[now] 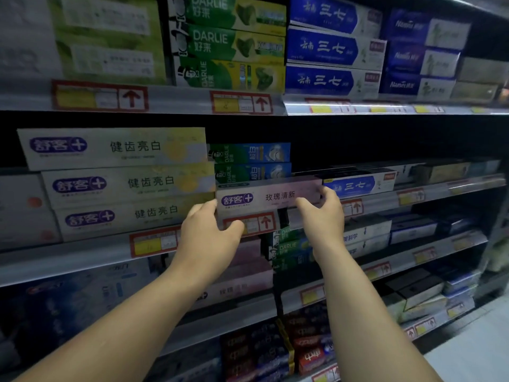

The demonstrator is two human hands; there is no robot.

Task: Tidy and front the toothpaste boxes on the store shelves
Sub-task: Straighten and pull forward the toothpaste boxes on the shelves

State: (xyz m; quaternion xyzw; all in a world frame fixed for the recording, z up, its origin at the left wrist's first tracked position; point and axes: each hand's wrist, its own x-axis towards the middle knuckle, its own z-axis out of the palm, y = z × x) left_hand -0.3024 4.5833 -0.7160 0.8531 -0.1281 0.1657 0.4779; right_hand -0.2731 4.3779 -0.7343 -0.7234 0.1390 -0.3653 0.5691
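A pale pink toothpaste box (268, 195) with a purple logo lies lengthwise at the front edge of the middle shelf. My left hand (210, 230) touches its left end with the fingertips, thumb spread below over the price rail. My right hand (321, 213) grips its right end, fingers curled over the top corner and thumb under the front. Two green-and-blue Darlie boxes (252, 164) are stacked just behind and above it. Three yellow-white boxes (124, 183) are stacked to its left. A blue-and-white box (360, 184) lies to its right.
The top shelf carries green Darlie boxes (228, 42), blue-and-white boxes (333, 48) and dark blue Namei boxes (421, 56). Red-framed price tags (241, 102) line the shelf rails. Lower shelves hold pink boxes (248, 271), green ones (289, 249) and red ones (311, 354). Floor shows at bottom right.
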